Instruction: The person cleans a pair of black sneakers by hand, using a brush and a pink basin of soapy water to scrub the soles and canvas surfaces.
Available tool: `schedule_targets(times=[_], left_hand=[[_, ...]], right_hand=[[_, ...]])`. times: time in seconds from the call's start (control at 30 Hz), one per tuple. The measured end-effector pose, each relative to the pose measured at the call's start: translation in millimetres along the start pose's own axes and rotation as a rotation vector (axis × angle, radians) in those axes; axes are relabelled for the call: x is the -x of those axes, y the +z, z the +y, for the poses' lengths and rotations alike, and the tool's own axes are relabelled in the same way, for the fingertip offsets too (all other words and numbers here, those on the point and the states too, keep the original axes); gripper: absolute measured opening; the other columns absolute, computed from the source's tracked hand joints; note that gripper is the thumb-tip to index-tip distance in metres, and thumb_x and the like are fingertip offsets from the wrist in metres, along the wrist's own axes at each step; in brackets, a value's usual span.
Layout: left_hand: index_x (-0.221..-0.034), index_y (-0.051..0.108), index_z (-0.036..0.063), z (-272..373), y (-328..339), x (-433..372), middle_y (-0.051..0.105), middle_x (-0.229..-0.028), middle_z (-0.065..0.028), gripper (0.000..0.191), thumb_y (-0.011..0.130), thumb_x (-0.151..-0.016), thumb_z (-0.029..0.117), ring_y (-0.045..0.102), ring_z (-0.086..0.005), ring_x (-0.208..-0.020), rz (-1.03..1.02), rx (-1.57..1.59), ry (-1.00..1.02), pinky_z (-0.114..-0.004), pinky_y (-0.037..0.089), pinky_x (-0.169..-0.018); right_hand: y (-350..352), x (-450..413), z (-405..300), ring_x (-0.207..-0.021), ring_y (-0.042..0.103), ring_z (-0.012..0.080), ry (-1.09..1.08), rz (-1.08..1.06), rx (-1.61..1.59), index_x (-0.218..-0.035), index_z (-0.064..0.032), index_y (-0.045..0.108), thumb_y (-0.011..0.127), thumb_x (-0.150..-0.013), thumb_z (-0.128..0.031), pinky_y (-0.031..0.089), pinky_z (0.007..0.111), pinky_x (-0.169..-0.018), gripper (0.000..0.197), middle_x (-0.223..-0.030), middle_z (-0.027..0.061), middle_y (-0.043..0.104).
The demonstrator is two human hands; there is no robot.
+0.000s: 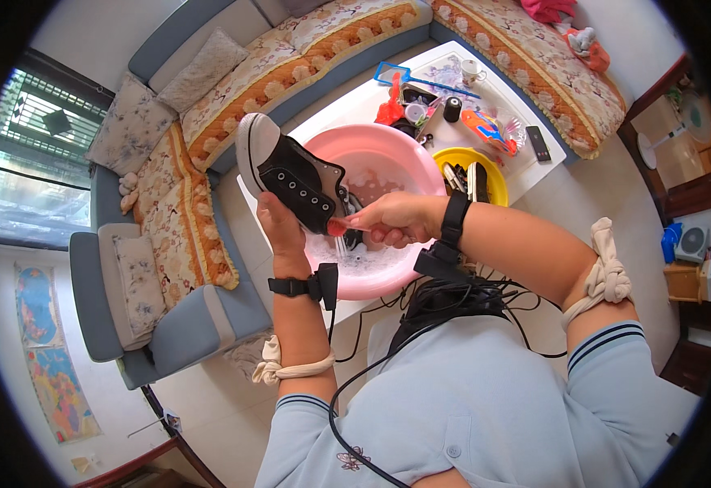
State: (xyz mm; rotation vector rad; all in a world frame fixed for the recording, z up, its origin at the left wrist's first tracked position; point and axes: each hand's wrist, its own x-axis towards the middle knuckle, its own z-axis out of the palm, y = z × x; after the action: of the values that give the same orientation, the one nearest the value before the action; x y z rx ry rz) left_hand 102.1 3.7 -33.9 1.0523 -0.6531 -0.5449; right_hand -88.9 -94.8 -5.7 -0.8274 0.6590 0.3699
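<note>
My left hand [282,224] holds up a black canvas sneaker [297,183] with a white rubber toe and sole, tilted above a pink plastic basin [386,139]. Pinched in my right hand [399,218] is a small pink-handled tool with a red end [335,227], possibly a brush; that end touches the dark canvas at the shoe's lower edge. Water streams from there into the basin. Foamy water [361,262] fills the bottom, and a dark item, partly hidden by my right hand, lies in it.
The basin stands on a white table [346,100]. Beside it, a yellow basin [500,177] contains black-and-white shoes [477,182]. Farther back lie a blue-framed net [395,73], sunglasses [419,96], a mug [470,72] and a phone [537,143]. Black cables [392,300] hang near my lap.
</note>
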Motion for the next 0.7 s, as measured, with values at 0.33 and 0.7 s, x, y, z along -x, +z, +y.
schedule_targets(times=[0.33, 0.7], left_hand=[[-0.119, 0.049, -0.0025, 5.5, 6.3, 1.8, 0.061, -0.106, -0.0086, 0.077, 0.049, -0.083, 0.066, 0.063, -0.0178, -0.091, 0.097, 0.036, -0.037, -0.03, 0.053, -0.08], [-0.119, 0.048, -0.002, 9.0, 14.9, -4.7, 0.061, -0.104, -0.0072, 0.076, 0.051, -0.083, 0.065, 0.063, -0.0172, -0.09, 0.0, 0.042, -0.088, -0.029, 0.053, -0.08]], right_hand=[[-10.3, -3.3, 20.0, -0.053, 0.054, 0.0159, -0.539, 0.286, 1.016, -0.117, -0.0127, 0.064, 0.058, -0.089, -0.029, 0.04, 0.032, -0.047, 0.033, -0.062, 0.0027, 0.055], [0.0, 2.9, 22.6, -0.06, 0.063, 0.0254, -1.01, 0.788, 1.799, -0.098, -0.0241, 0.07, 0.052, -0.089, -0.019, 0.048, 0.037, -0.051, 0.021, -0.072, 0.0103, 0.059]])
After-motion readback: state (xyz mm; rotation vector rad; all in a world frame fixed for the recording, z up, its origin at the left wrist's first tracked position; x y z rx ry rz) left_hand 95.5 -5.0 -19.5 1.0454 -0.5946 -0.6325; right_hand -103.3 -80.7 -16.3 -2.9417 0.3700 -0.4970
